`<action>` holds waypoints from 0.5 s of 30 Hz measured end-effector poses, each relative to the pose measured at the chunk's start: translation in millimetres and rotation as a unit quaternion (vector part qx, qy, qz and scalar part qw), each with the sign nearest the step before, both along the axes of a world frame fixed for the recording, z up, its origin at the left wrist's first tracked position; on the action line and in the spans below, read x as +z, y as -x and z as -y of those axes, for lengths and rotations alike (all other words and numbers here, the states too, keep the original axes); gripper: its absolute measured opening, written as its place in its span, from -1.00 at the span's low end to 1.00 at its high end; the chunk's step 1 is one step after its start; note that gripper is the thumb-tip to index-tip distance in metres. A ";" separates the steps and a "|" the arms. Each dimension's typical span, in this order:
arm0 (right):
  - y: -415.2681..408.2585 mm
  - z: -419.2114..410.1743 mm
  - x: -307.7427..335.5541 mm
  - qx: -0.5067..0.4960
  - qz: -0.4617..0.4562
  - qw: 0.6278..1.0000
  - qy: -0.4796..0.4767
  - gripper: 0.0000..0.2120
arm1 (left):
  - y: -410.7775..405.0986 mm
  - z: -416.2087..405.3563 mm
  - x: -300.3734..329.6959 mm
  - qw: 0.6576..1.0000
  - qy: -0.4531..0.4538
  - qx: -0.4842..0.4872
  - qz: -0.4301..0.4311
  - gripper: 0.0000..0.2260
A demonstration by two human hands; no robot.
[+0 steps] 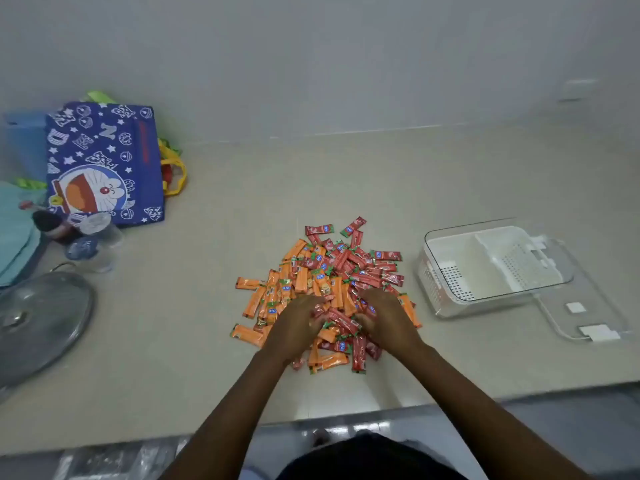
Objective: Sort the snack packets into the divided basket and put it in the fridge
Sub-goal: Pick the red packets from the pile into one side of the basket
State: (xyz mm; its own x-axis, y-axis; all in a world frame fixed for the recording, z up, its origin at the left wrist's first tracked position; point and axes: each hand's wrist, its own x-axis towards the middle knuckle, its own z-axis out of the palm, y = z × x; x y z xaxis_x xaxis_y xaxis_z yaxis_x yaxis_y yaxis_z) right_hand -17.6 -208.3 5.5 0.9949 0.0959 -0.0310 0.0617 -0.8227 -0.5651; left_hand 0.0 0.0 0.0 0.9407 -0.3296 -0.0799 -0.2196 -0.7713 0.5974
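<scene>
A heap of snack packets lies mid-counter, the orange ones mostly on its left and the red ones mostly on its right. Both my hands are in the near side of the heap. My left hand has its fingers curled in among the packets. My right hand grips red packets between the two hands. The divided basket, white inside a clear tub, stands empty to the right of the heap. Its clear lid lies under and beside it.
A blue cartoon bag stands at the back left, with bottles and a glass pot lid in front of it. The counter's front edge runs just below my forearms. A wall rises behind the counter.
</scene>
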 end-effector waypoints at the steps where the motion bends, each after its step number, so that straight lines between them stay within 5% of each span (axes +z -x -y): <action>1: 1.5 -2.1 -9.9 -0.001 0.000 1.000 0.004 -0.62 | 1.0 -2.2 -7.0 1.000 0.001 -0.002 -0.008 -0.62; 6: 4.7 -19.2 -39.3 -0.015 -0.043 0.999 0.021 -0.75 | -0.4 -7.6 -36.8 0.997 0.019 0.044 -0.067 -0.64; 15: -23.0 -31.7 -58.2 0.023 -0.103 0.994 0.002 -0.64 | -15.3 8.2 -45.0 0.974 0.068 0.180 -0.115 -0.71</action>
